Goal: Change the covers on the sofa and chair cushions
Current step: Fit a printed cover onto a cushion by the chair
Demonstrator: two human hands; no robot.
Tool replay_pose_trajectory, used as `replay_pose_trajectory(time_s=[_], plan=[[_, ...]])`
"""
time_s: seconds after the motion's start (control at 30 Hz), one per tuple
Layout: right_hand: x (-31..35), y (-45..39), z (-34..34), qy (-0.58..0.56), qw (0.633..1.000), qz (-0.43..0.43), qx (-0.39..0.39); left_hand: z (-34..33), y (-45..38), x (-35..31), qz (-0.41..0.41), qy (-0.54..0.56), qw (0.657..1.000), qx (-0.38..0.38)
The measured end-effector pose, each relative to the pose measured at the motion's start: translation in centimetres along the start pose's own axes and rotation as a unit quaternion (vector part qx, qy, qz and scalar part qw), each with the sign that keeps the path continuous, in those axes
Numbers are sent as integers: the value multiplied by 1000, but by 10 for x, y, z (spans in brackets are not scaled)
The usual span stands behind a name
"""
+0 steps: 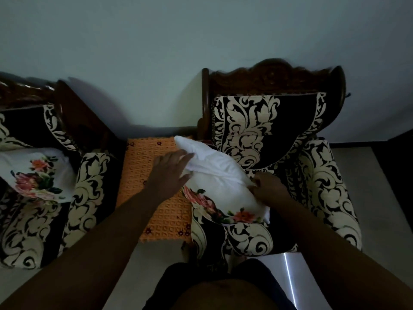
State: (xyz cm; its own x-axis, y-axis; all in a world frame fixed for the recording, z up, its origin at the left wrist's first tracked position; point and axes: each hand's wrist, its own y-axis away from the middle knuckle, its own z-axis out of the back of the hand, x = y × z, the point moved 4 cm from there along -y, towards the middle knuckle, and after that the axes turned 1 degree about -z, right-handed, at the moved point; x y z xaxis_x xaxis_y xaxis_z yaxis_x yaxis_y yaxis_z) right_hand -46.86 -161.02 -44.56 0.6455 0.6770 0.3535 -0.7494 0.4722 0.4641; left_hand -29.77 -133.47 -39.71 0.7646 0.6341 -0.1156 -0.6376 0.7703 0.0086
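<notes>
Two hands on one white floral cushion (220, 186), propped on the front left corner of the chair (317, 175) seat. Long axis running from upper left, over the orange mat (143, 166), down to lower right. Left hand (169, 173) at the upper white end, fingers extended, seemingly pinching a fold of loose cover. Right hand (269, 190) nearer the floral end, fingers curled into the fabric edge. Probably closing or seating the cover along that axis. Second floral cushion (35, 175) lying on the sofa (89, 186), left.
</notes>
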Motion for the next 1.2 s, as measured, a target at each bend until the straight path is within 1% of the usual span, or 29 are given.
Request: replay_pose_trajectory(time_s=[0.07, 0.13, 0.17, 0.23, 0.3, 0.33, 0.37, 0.43, 0.5, 0.53, 0.6, 0.73, 0.8, 0.9, 0.97, 1.03, 1.07, 1.13, 1.2], plan=[[5, -4, 3, 20, 999, -27, 7, -1, -10, -4, -43, -9, 999, -5], [18, -7, 9, 40, 998, -31, -26, -3, -14, -6, -72, -11, 997, -15], [32, -8, 12, 25, 998, -12, -55, -3, -15, -5, -80, 0, 997, -22], [74, -8, 16, -35, 991, 72, -108, -3, -14, -5, -102, 19, 994, -42], [121, -4, 12, -90, 978, 160, -101, -4, -13, -8, -116, 44, 991, -48], [139, -5, 6, -89, 974, 191, -87, -5, -12, -8, -114, 71, 990, -42], [151, -8, 0, -77, 972, 209, -73, -6, -12, -7, -108, 103, 988, -35], [160, -17, -15, -68, 975, 204, -56, -7, -11, -3, -98, 172, 980, -7], [158, -22, -24, -73, 976, 198, -59, -11, -11, 5, -102, 226, 968, 46], [156, -22, -27, -71, 973, 206, -71, -14, -12, 10, -111, 234, 963, 78], [150, -21, -33, -54, 969, 226, -89, -17, -14, 22, -133, 214, 960, 126], [146, -16, -39, -26, 961, 260, -91, -9, -27, 32, -157, 134, 965, 163], [148, -15, -38, 12, 966, 252, -64, -1, -37, 31, -169, 124, 963, 166], [146, -23, -34, 38, 975, 216, 22, 9, -46, 30, -152, 214, 954, 143], [142, -29, -35, 58, 971, 223, 65, 10, -47, 34, -131, 260, 948, 127], [139, -33, -40, 64, 967, 230, 93, 9, -50, 36, -107, 279, 948, 108], [138, -32, -42, 36, 967, 226, 112, 9, -52, 34, -98, 282, 949, 104], [134, -26, -41, -63, 961, 209, 170, 4, -56, 33, -75, 288, 947, 116], [132, -12, -27, -181, 947, 166, 207, -7, -61, 36, -16, 325, 934, 146]])
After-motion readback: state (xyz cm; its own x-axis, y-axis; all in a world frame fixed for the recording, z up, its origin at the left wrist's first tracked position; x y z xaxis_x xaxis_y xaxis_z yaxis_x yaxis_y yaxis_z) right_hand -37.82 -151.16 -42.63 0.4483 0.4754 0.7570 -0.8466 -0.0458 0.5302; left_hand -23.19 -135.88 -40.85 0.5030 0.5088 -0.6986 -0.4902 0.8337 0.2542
